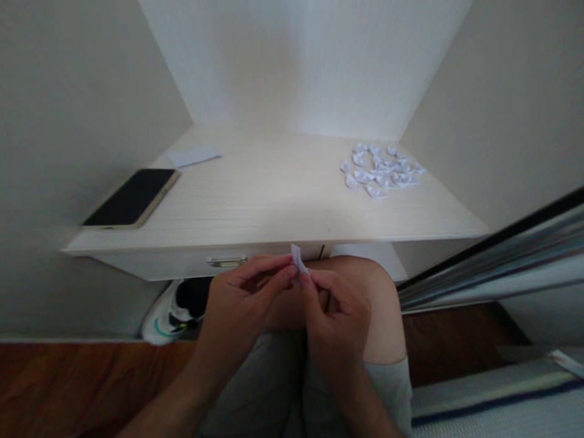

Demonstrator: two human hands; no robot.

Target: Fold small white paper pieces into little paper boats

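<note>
Person's left hand (246,292) and right hand (340,313): thumb and fingers of each pinched closed on one small paper strip (297,257), above the knees (365,292), by the shelf's (264,201) near edge. Possible faults: uneven pinch, skewed crease or tear; slack grip, dropped strip.

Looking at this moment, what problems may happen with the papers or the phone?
The small paper strip is pinched only by fingertips of the left hand and right hand, beyond the desk's front edge, so it might slip down. The folded paper pieces lie loose in a group; a bump or draught could scatter them. The phone lies near the front edge, where a forearm might knock it off.
</note>
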